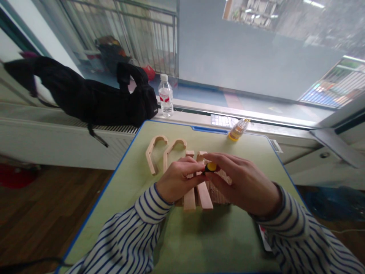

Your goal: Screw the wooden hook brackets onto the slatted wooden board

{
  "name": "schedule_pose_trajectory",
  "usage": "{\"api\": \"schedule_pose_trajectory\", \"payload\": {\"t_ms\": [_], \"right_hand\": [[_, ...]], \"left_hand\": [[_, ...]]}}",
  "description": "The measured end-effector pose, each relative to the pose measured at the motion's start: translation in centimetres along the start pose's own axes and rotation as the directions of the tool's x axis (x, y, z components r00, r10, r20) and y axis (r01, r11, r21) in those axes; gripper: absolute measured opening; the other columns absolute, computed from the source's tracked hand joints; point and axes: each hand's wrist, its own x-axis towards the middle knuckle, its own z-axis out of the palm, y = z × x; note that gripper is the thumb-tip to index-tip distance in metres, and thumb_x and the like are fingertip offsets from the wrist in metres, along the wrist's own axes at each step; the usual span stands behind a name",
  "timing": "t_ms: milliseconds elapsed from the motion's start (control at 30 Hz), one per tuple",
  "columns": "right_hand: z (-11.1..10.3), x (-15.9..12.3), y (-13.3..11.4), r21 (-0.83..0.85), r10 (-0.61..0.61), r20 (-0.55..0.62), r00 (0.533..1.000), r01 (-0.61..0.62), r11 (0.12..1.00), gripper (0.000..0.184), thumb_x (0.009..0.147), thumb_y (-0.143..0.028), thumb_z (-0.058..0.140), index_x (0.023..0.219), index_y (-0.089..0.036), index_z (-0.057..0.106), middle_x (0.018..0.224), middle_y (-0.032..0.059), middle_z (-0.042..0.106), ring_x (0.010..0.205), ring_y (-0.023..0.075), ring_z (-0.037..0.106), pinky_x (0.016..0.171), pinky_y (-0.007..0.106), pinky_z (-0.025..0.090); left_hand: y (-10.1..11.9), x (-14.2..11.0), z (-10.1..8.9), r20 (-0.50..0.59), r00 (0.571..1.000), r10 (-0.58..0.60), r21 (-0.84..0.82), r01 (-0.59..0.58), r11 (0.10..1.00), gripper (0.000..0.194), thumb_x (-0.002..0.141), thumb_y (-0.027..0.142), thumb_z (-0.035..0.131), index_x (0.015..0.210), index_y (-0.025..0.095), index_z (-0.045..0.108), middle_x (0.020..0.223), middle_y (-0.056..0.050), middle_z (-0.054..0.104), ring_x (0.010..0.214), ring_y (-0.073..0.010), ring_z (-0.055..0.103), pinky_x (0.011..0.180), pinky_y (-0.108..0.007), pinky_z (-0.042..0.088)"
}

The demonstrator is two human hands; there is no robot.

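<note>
Both of my hands meet above the middle of the green table (245, 243). My left hand (178, 179) and my right hand (243, 182) pinch a small yellow and black object (211, 167) between their fingertips. What that object is I cannot make out. Under the hands lie straight wooden pieces (196, 194) side by side, partly hidden by my fingers. Two curved wooden hook-shaped pieces (159, 150) lie just beyond my left hand, untouched.
A small bottle of yellow liquid (238, 130) stands at the table's far edge. A clear water bottle (165, 96) and a black bag (94, 95) rest on the window ledge behind. The floor drops away left of the table's blue edge.
</note>
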Motion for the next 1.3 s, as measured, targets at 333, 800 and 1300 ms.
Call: {"api": "schedule_pose_trajectory", "payload": {"t_ms": [333, 800, 1300], "right_hand": [[0.4, -0.1, 0.2, -0.011, -0.062, -0.038, 0.997, 0.062, 0.998, 0.022, 0.093, -0.026, 0.044, 0.108, -0.02, 0.059, 0.111, 0.0008, 0.065, 0.097, 0.0127, 0.061, 0.085, 0.026, 0.048], [1.9, -0.5, -0.4, -0.061, 0.018, -0.207, 0.978, -0.031, 0.998, 0.017, 0.09, -0.026, 0.049, 0.1, -0.017, 0.059, 0.099, 0.0041, 0.068, 0.086, 0.0155, 0.063, 0.075, 0.029, 0.051], [1.6, -0.4, -0.7, -0.056, 0.012, -0.134, 0.991, -0.02, 0.998, 0.02, 0.091, -0.024, 0.046, 0.105, -0.017, 0.057, 0.104, 0.0062, 0.066, 0.092, 0.0162, 0.062, 0.08, 0.03, 0.05]], "left_hand": [[-0.1, -0.1, -0.1, 0.06, 0.998, -0.021, -0.037, 0.023, 0.999, 0.017, 0.085, 0.026, 0.058, 0.093, 0.015, 0.069, 0.085, -0.006, 0.068, 0.085, -0.0162, 0.059, 0.079, -0.029, 0.047], [-0.4, 0.2, -0.1, 0.132, 0.991, 0.004, -0.105, 0.01, 0.994, 0.016, 0.088, 0.021, 0.053, 0.092, 0.014, 0.067, 0.087, -0.007, 0.066, 0.088, -0.0171, 0.056, 0.082, -0.03, 0.046], [0.0, -0.3, 0.2, -0.03, 0.999, -0.015, 0.035, 0.016, 0.999, 0.02, 0.082, 0.028, 0.061, 0.095, 0.016, 0.069, 0.083, -0.007, 0.065, 0.079, -0.017, 0.06, 0.075, -0.031, 0.05]]}}
